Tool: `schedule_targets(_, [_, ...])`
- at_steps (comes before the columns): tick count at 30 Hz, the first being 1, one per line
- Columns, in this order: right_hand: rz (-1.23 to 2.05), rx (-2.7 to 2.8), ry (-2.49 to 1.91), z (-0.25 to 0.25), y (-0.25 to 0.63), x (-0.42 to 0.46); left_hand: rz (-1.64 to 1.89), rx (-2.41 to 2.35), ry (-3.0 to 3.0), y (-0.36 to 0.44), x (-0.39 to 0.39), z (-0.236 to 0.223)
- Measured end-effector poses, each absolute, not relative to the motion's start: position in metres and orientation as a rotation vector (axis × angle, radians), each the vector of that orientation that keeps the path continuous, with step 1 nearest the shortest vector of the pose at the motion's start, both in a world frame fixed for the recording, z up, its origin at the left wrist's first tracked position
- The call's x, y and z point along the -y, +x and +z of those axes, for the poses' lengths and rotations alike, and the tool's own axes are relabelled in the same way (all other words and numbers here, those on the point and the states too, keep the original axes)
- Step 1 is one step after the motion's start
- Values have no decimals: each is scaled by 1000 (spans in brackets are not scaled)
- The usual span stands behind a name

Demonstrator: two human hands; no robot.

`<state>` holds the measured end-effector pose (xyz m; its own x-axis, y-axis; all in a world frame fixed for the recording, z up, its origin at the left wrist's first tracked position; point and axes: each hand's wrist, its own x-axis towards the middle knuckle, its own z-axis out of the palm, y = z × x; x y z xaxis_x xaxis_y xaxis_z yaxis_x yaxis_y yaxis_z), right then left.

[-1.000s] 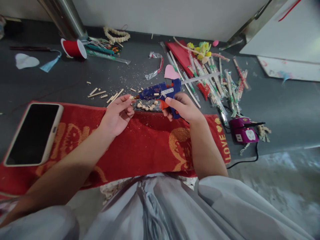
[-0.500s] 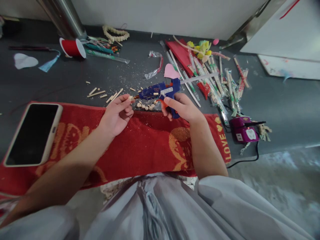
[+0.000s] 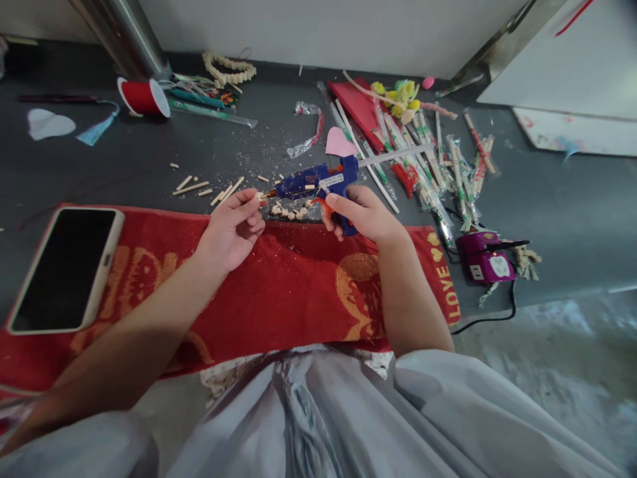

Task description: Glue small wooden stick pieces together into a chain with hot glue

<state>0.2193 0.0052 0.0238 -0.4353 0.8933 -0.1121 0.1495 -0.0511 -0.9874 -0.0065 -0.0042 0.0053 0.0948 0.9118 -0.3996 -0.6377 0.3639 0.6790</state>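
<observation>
My right hand (image 3: 365,216) is wrapped round the handle of a blue hot glue gun (image 3: 311,180), with fingers at its orange trigger. A long clear glue stick (image 3: 395,155) sticks out of its back end. Between thumb and forefinger, my left hand (image 3: 233,229) pinches a small pale wooden piece (image 3: 260,197), right at the gun's nozzle; whether the two touch I cannot tell. Below the barrel lie small pale wooden bits (image 3: 291,211). Short cut wooden sticks (image 3: 227,191) lie just beyond my left hand.
A red towel (image 3: 293,292) covers the front edge, bearing a phone (image 3: 67,269) at left. A red thread spool (image 3: 143,97) stands behind. Wrapped sticks (image 3: 423,169) are heaped at right, near a purple power adapter (image 3: 485,257) with a black cord. A metal post (image 3: 124,40) rises at back left.
The glue gun and both hands stay almost in place. The orange trigger looks more pulled in than a second ago. The view has shifted very slightly.
</observation>
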Motion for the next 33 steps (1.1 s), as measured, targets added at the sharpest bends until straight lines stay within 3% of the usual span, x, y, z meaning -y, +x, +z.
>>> schedule_targets(33, [1507,1645,-1110,21,226,-6,1170,-956,387,-2,6,13])
